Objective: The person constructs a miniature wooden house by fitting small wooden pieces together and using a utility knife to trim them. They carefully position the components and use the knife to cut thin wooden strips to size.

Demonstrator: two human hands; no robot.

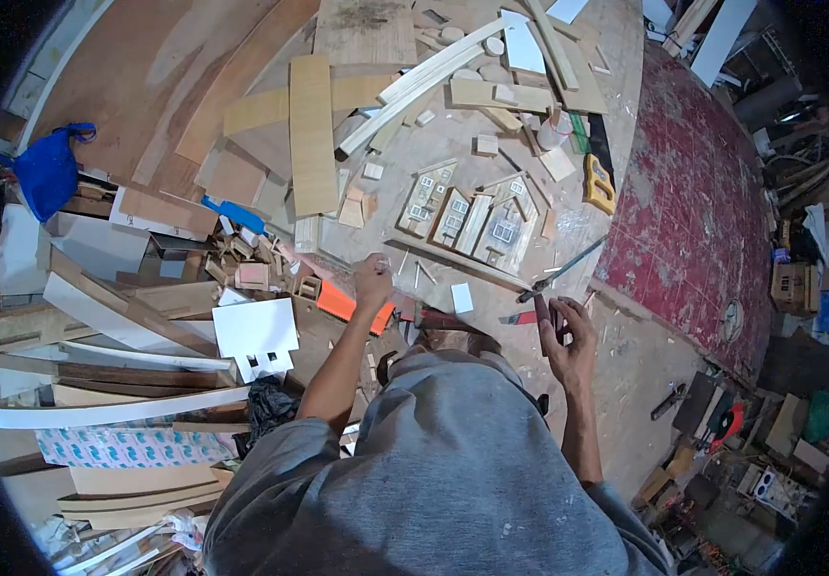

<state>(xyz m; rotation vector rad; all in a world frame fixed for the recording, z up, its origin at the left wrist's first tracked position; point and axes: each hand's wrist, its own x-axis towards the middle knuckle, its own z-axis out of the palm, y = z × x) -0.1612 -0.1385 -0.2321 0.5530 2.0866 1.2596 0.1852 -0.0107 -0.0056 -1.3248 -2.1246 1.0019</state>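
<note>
My left hand [373,280] rests on the dusty workbench [433,144] with its fingers curled together; what they pinch is hidden. It sits beside an orange block [342,302] and some loose small sticks [416,273]. My right hand [566,338] is raised at the bench's near edge, its fingers closed on a thin dark stick [541,310]. Just above it a long dark metal blade [568,267] lies on the bench. Small wooden house fronts with windows [472,219] lie flat beyond both hands.
Planks and offcuts [313,130] crowd the far bench, with a yellow tool [599,182] to the right. A white notched panel [256,336] and stacked boards lie at left, near a blue bag [49,173]. Red floor [697,192] and scattered tools are at right.
</note>
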